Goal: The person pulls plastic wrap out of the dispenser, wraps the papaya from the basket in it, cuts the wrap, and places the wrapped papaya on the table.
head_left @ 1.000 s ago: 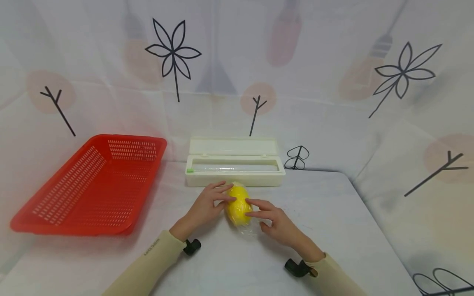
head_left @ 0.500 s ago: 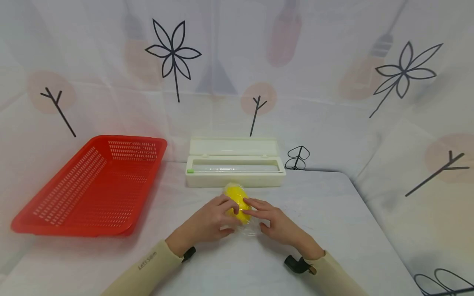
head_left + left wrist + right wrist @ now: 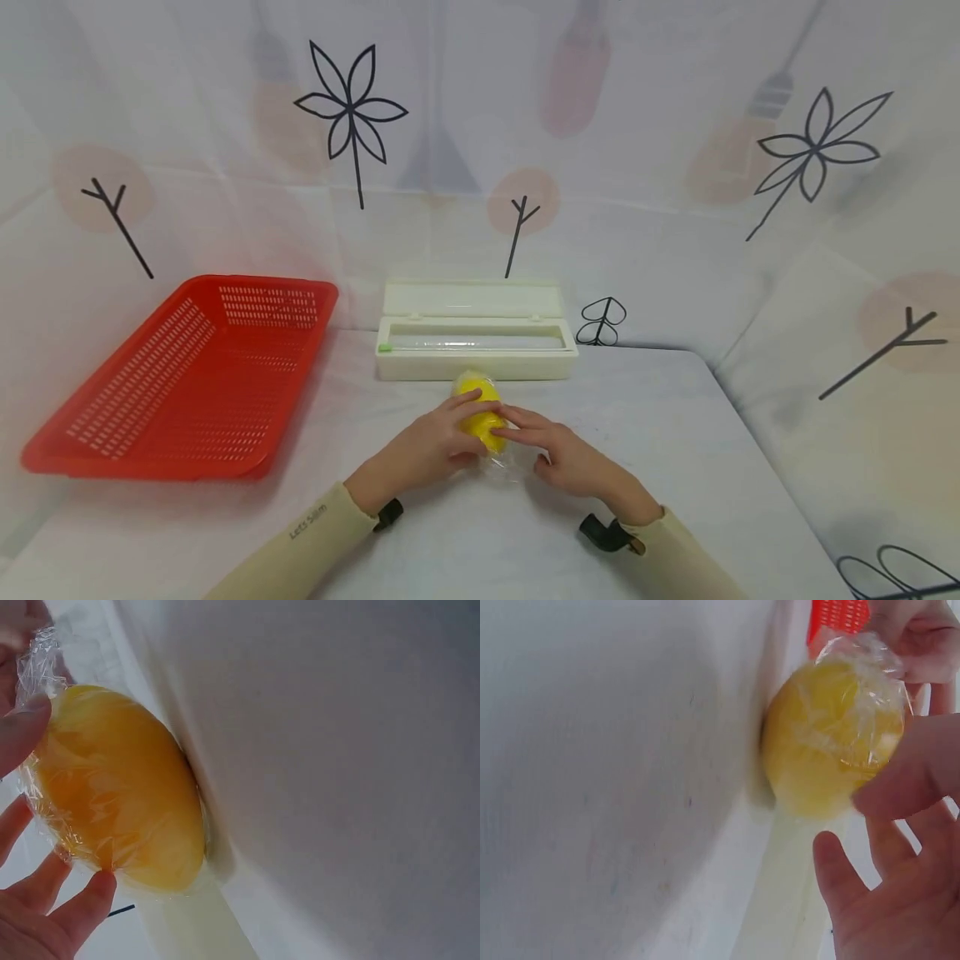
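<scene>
A yellow oval fruit (image 3: 491, 421), wrapped in cling film, lies on the white tabletop. Loose film (image 3: 501, 468) bunches at its near end. My left hand (image 3: 427, 442) lies over the fruit's left side, its fingers across the top and its thumb at the near end. In the left wrist view the thumb (image 3: 26, 731) and fingertips (image 3: 101, 889) touch the film from above. On the right side, my right hand (image 3: 573, 454) touches the fruit with extended index and middle fingers; its thumb stands apart. In the right wrist view the fruit (image 3: 829, 742) sits beside these spread fingers.
Behind the fruit stands a white cling film dispenser (image 3: 476, 367) with its lid (image 3: 472, 298) raised and a roll inside. A red perforated basket (image 3: 247, 392) is on the left. Patterned white cloth (image 3: 660, 250) hangs behind the table (image 3: 675, 433).
My left hand drew back toward the near end with its fingers bent, then laid them across the fruit again. The fruit's far end turned slightly left. My right hand stayed nearly in place.
</scene>
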`<action>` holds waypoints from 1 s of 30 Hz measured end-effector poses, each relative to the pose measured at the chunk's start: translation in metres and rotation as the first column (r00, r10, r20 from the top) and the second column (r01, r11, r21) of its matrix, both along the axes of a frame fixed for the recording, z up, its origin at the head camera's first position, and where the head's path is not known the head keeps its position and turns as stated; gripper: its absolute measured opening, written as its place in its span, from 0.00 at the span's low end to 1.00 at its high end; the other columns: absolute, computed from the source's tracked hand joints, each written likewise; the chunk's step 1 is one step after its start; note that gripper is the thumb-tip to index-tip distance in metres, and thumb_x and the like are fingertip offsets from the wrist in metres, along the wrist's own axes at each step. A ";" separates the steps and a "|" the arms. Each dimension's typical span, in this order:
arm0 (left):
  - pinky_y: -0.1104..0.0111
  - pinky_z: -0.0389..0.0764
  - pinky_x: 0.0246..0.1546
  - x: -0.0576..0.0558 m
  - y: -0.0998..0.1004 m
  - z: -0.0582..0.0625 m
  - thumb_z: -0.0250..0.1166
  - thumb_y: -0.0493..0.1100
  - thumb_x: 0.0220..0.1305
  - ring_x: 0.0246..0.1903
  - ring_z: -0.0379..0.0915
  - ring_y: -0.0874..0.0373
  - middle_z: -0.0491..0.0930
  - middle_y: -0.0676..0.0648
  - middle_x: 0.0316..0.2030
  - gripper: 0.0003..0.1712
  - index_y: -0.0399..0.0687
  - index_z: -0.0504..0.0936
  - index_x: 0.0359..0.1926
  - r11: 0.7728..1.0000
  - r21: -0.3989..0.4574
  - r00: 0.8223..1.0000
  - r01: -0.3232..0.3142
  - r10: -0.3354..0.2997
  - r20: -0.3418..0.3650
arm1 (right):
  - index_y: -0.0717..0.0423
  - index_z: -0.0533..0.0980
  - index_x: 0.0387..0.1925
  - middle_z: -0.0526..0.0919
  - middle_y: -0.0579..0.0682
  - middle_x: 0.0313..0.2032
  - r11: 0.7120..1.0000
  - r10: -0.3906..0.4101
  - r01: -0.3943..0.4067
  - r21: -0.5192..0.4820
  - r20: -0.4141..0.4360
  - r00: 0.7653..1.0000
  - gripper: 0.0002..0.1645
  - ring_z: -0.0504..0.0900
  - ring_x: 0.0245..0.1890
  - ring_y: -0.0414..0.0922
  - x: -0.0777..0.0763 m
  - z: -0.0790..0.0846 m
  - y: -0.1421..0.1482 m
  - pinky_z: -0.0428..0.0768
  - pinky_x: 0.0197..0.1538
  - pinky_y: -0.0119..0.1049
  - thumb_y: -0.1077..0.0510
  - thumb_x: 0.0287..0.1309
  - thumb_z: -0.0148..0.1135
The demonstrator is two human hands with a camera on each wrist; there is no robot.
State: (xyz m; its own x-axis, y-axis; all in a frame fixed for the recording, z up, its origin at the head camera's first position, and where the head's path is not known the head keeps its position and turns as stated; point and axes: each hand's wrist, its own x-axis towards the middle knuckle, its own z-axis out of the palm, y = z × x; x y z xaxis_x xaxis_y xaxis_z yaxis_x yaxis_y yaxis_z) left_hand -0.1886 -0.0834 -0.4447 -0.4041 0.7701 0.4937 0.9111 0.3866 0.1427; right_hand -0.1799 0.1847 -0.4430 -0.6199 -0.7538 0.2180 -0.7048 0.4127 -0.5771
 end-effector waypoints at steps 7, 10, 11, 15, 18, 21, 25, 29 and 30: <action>0.55 0.65 0.67 -0.003 -0.002 0.002 0.76 0.38 0.56 0.68 0.62 0.40 0.72 0.43 0.64 0.05 0.49 0.87 0.33 0.995 0.099 0.992 0.024 -0.036 0.124 | 0.46 0.78 0.62 0.61 0.48 0.74 1.000 -0.004 0.004 0.001 -0.074 0.997 0.38 0.62 0.71 0.52 -0.001 0.000 -0.004 0.72 0.64 0.50 0.69 0.49 0.75; 0.55 0.65 0.67 -0.003 -0.002 0.002 0.74 0.37 0.58 0.68 0.62 0.41 0.72 0.43 0.64 0.04 0.47 0.85 0.33 0.994 0.107 0.989 0.022 -0.037 0.141 | 0.47 0.83 0.55 0.66 0.49 0.71 0.997 -0.033 0.026 -0.070 -0.114 0.993 0.29 0.67 0.68 0.52 -0.002 -0.003 -0.008 0.75 0.62 0.49 0.64 0.48 0.77; 0.55 0.65 0.67 -0.003 -0.001 0.002 0.74 0.37 0.58 0.68 0.62 0.41 0.73 0.43 0.64 0.05 0.47 0.84 0.33 0.994 0.110 0.989 0.022 -0.038 0.143 | 0.48 0.85 0.52 0.68 0.49 0.70 0.995 -0.045 0.033 -0.097 -0.126 0.991 0.26 0.68 0.67 0.52 -0.002 -0.004 -0.009 0.76 0.61 0.49 0.63 0.48 0.77; 0.56 0.65 0.67 -0.002 0.000 0.001 0.73 0.37 0.58 0.68 0.62 0.42 0.73 0.44 0.64 0.07 0.47 0.81 0.34 0.991 0.129 0.987 0.021 -0.041 0.156 | 0.48 0.88 0.42 0.76 0.49 0.64 0.980 -0.109 0.080 -0.181 -0.160 0.981 0.17 0.74 0.62 0.50 -0.002 -0.005 -0.013 0.78 0.58 0.48 0.63 0.48 0.76; 0.56 0.66 0.67 -0.002 0.002 0.000 0.76 0.40 0.55 0.68 0.63 0.42 0.73 0.44 0.64 0.13 0.46 0.79 0.38 0.990 0.141 0.986 0.014 -0.036 0.162 | 0.48 0.89 0.39 0.79 0.48 0.61 0.968 -0.168 0.135 -0.214 -0.147 0.975 0.13 0.77 0.60 0.49 -0.001 -0.005 -0.016 0.79 0.57 0.49 0.63 0.49 0.76; 0.57 0.66 0.67 0.000 0.006 -0.002 0.79 0.46 0.52 0.68 0.62 0.42 0.72 0.45 0.64 0.21 0.45 0.78 0.40 0.991 0.135 0.984 -0.013 -0.011 0.177 | 0.48 0.88 0.36 0.81 0.48 0.58 0.952 -0.231 0.197 -0.233 -0.127 0.965 0.10 0.79 0.58 0.49 0.001 -0.004 -0.019 0.80 0.56 0.50 0.63 0.51 0.75; 0.59 0.69 0.65 0.004 0.014 -0.002 0.80 0.52 0.50 0.68 0.63 0.45 0.72 0.47 0.64 0.24 0.47 0.77 0.38 0.990 0.102 0.980 -0.098 0.078 0.186 | 0.49 0.85 0.32 0.83 0.49 0.56 0.927 -0.312 0.276 -0.255 -0.113 0.943 0.04 0.81 0.56 0.51 0.005 -0.003 -0.026 0.82 0.53 0.49 0.61 0.55 0.73; 0.64 0.73 0.61 0.008 0.022 0.000 0.78 0.52 0.53 0.65 0.65 0.51 0.73 0.49 0.62 0.20 0.49 0.77 0.36 0.978 0.069 0.968 -0.199 0.185 0.167 | 0.49 0.83 0.28 0.83 0.49 0.52 0.894 -0.386 0.351 -0.278 -0.079 0.919 0.05 0.82 0.53 0.50 0.006 -0.001 -0.036 0.84 0.48 0.47 0.62 0.56 0.72; 0.65 0.74 0.61 0.008 0.023 0.000 0.78 0.50 0.53 0.64 0.66 0.53 0.74 0.50 0.60 0.18 0.49 0.77 0.35 0.974 0.068 0.966 -0.216 0.203 0.161 | 0.49 0.83 0.27 0.83 0.48 0.51 0.885 -0.403 0.369 -0.284 -0.072 0.912 0.07 0.82 0.52 0.49 0.006 -0.002 -0.038 0.84 0.48 0.47 0.63 0.55 0.72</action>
State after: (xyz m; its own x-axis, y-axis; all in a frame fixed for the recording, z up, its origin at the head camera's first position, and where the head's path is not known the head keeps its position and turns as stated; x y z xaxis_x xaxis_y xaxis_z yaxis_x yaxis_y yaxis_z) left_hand -0.1801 -0.0600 -0.4447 -0.6270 0.6185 0.4736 0.7763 0.5470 0.3133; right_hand -0.1735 0.1463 -0.4445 -0.8046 -0.3665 0.4672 -0.5937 0.5147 -0.6186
